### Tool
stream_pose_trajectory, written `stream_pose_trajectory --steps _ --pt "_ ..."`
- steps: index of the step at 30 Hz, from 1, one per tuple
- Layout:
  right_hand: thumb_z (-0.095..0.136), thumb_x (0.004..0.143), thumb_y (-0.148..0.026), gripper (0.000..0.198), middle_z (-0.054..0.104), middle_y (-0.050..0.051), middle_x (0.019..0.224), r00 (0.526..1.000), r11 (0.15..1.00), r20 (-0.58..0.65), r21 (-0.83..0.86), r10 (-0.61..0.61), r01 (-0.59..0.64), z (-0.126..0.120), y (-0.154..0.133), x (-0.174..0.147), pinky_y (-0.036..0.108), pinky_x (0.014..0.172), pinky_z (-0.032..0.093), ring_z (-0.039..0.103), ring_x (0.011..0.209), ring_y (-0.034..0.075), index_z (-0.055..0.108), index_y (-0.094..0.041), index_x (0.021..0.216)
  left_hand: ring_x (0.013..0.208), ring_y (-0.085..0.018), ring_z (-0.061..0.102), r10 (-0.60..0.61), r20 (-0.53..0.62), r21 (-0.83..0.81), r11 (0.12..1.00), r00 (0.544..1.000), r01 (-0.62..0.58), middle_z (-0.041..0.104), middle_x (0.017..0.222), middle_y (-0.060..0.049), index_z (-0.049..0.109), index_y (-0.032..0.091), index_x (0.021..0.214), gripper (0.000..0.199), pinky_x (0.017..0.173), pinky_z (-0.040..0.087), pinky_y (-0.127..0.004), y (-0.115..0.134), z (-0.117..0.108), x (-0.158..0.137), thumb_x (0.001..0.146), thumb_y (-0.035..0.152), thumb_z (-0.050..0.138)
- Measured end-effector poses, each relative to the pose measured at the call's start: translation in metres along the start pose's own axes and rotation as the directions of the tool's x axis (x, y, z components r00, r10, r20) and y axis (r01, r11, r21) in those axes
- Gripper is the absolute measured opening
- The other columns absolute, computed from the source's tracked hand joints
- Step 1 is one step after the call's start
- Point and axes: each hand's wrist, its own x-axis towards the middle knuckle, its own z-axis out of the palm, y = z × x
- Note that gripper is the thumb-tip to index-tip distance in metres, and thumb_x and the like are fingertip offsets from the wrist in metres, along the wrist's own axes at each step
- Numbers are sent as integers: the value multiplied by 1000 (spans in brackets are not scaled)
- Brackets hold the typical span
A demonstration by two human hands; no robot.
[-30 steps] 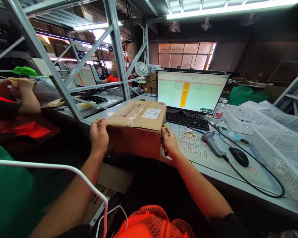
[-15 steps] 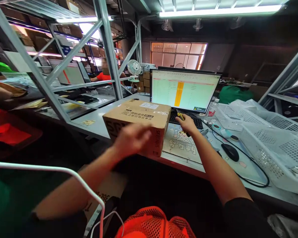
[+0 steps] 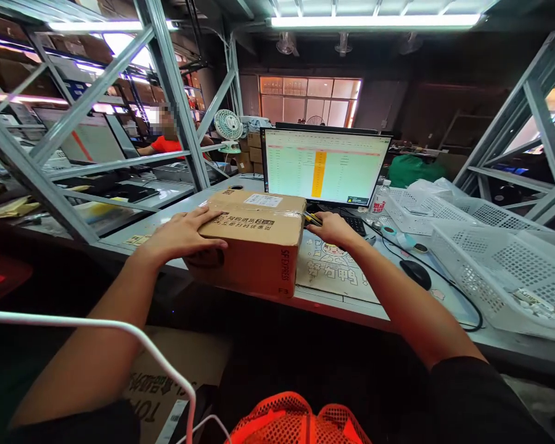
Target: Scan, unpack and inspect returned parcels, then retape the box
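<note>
The left hand (image 3: 180, 235) lies spread open over the left corner of a cardboard box (image 3: 254, 262) at the counter's (image 3: 164, 214) front edge; the right hand (image 3: 333, 228) grips a yellow utility knife (image 3: 312, 219) beside the box's right end.

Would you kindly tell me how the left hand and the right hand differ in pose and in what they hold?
The left hand lies open, thumb apart from its fingers; the right hand is curled closed. The left rests on the cardboard box, while the right grips a yellow tool beside it. Both are bare.
</note>
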Motion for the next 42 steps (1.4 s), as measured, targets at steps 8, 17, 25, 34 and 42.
stream_pose_trajectory --steps 8,17,25,34,42 --pt "61 104 -45 36 79 15 123 998 999 -47 -17 -38 38 16 -5 -34 33 84 51 73 106 30 72 -21 128 151 -55 40 -52 40 21 998 998 51 34 178 -5 48 41 167 105 121 33 -68 17 -2 -8 78 95 62" --pt "60 105 -58 53 75 14 138 998 997 -19 -45 -61 60 -6 16 -40 35 92 53 72 121 32 71 -22 142 154 -53 35 -31 -47 49 998 998 33 40 174 -12 56 32 162 93 122 30 -71 34 -1 -18 86 84 65" --pt "62 105 -43 41 78 16 127 968 837 -56 -515 -245 183 -62 -63 22 37 82 50 73 109 33 71 -25 140 136 -38 59 177 -543 -82 962 821 -262 69 146 -12 72 23 139 61 120 35 -55 63 56 -43 99 70 67" --pt "55 104 -19 36 77 21 126 784 574 147 -602 -604 555 19 -250 101 38 90 50 72 120 35 75 -17 134 108 -32 67 145 -663 -67 966 735 -251 79 120 -9 80 25 116 57 96 42 -49 59 78 -36 93 76 72" --pt "50 108 -22 34 78 18 119 767 508 240 -627 -595 591 12 -210 91 37 83 46 75 111 34 72 -20 134 108 -31 68 129 -659 -114 957 741 -268 80 120 -7 80 27 116 58 97 41 -50 61 77 -36 95 79 67"
